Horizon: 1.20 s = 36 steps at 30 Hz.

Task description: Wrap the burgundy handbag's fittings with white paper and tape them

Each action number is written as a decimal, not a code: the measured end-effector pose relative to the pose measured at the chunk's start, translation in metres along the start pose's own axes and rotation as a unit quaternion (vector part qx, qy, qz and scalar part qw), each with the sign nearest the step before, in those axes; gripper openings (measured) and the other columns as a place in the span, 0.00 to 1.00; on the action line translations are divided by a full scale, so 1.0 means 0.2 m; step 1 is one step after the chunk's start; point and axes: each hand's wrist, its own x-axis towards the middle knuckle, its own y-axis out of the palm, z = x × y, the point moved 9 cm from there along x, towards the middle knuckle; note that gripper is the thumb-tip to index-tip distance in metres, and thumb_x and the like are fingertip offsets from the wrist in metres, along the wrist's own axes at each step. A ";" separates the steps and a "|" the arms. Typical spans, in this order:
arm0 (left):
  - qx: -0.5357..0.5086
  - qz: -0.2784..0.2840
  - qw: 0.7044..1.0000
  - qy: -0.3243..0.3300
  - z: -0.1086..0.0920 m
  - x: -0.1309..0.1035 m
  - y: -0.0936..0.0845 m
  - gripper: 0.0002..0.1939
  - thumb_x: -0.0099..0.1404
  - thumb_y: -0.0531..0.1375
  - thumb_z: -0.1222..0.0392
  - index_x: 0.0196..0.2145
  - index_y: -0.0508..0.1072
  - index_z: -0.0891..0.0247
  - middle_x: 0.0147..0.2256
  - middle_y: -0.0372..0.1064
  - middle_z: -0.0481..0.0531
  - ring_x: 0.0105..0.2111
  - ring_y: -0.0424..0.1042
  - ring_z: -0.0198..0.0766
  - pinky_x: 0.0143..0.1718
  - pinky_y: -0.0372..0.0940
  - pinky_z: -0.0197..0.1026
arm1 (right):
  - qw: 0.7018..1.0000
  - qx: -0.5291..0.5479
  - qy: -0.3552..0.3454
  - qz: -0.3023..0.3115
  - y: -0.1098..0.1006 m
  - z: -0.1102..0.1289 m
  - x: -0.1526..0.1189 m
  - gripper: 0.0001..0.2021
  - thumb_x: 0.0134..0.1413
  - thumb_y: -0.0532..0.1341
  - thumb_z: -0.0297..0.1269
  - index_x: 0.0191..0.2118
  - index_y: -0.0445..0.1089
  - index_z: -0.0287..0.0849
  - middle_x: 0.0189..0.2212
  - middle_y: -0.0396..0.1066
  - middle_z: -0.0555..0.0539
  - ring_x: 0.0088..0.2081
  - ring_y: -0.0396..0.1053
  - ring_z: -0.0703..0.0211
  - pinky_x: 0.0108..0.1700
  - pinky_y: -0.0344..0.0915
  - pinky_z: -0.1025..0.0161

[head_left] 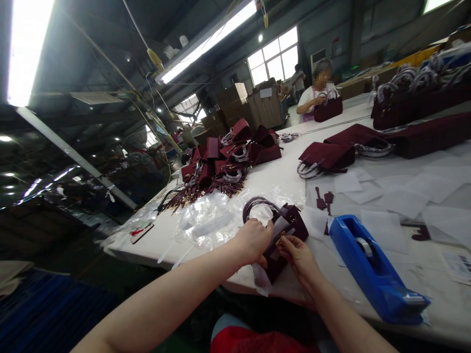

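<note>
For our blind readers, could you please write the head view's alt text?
A person's left hand rests on a dark red handbag while the right hand pinches gold-coloured hardware; a blue tape dispenser and similar bags share the white table.

A bright red garment (235, 341), mottled and darker toward the middle, is worn with grey-blue cloth (228, 321) at its upper edge, while left forearm (176, 291), right forearm (342, 309), left hand (254, 241) and right hand (300, 257) are bare
</note>
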 end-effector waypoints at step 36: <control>-0.055 -0.087 0.990 -0.100 0.00 -0.03 -0.09 0.11 0.61 0.58 0.58 0.40 0.68 0.67 0.34 0.74 0.60 0.37 0.74 0.49 0.47 0.64 0.49 | 0.743 -0.550 -0.381 0.003 0.13 0.41 -0.24 0.07 0.60 0.60 0.42 0.36 0.72 0.45 0.31 0.75 0.46 0.33 0.71 0.53 0.34 0.59 0.61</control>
